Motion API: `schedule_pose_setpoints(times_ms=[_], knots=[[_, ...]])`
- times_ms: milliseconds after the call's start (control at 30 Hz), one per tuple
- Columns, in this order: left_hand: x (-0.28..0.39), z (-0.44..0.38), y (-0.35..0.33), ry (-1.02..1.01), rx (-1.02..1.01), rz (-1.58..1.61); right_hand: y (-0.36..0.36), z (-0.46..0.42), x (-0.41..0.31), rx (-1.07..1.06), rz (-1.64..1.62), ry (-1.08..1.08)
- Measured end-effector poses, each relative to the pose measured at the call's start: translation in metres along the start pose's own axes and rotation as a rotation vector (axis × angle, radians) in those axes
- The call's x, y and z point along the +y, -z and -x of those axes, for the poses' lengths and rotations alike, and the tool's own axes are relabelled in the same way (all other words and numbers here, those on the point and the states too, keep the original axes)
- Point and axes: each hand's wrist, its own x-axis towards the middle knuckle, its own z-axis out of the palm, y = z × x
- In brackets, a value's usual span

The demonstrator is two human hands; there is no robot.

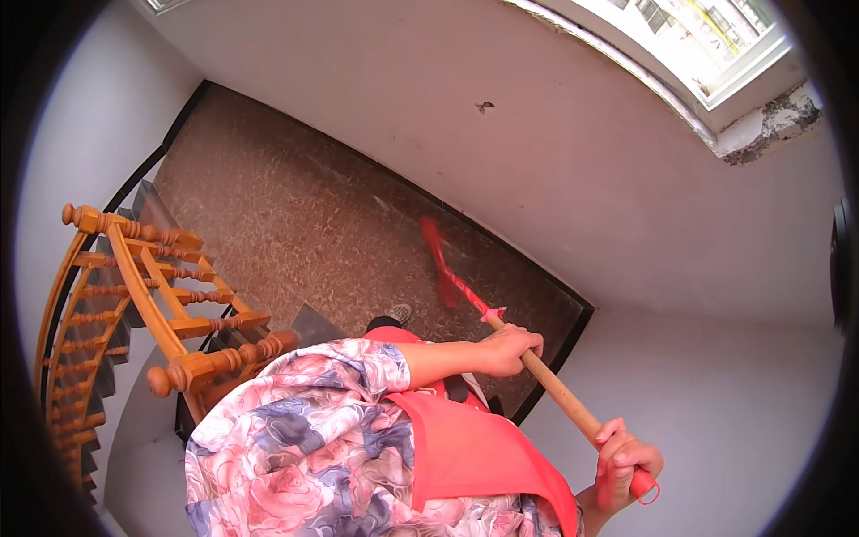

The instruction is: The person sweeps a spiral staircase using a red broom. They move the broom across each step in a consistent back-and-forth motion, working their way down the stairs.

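Observation:
A broom's wooden handle point(562, 391) slants across in front of me at the right. My left hand point(511, 350) is closed around it at its lower part, just above a red wrapped section point(468, 293). Higher up, my right hand point(624, 463) grips near the end, beside a red cap with a hanging loop point(646, 487). The red broom head point(435, 247) is blurred, over the brown speckled floor point(302, 208) near the wall's dark skirting point(443, 201). I wear a red apron point(476, 456) over a floral top, and one shoe point(400, 313) shows on the floor.
Wooden stair railings point(151, 285) with turned balusters stand at the left, with dark steps point(111, 335) beyond and below. A pale wall point(429, 114) bounds the landing, with a window point(711, 54) at the upper right and chipped plaster point(772, 127) under its corner.

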Motion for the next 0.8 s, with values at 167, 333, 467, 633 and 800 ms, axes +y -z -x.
schedule_pose_setpoints(times_ms=[167, 333, 467, 633, 800], knots=[[-0.036, 0.035, 0.06, 0.005, 0.037, -0.079, -0.033, -0.008, 0.03, 0.066, 0.031, -0.118], [-0.103, 0.08, 0.109, -0.008, 0.296, -0.21, -0.113, -0.023, 0.073, 0.126, -0.088, -0.374], [-0.133, 0.093, 0.141, 0.09, 0.173, -0.121, -0.169, -0.045, 0.071, 0.03, -0.065, -0.525], [-0.134, 0.084, 0.147, 0.018, -0.113, -0.041, -0.176, -0.071, 0.066, -0.43, 0.063, -0.444], [-0.098, 0.086, 0.177, 0.086, -0.143, -0.056, -0.178, -0.086, 0.051, -0.324, -0.125, -0.367]])
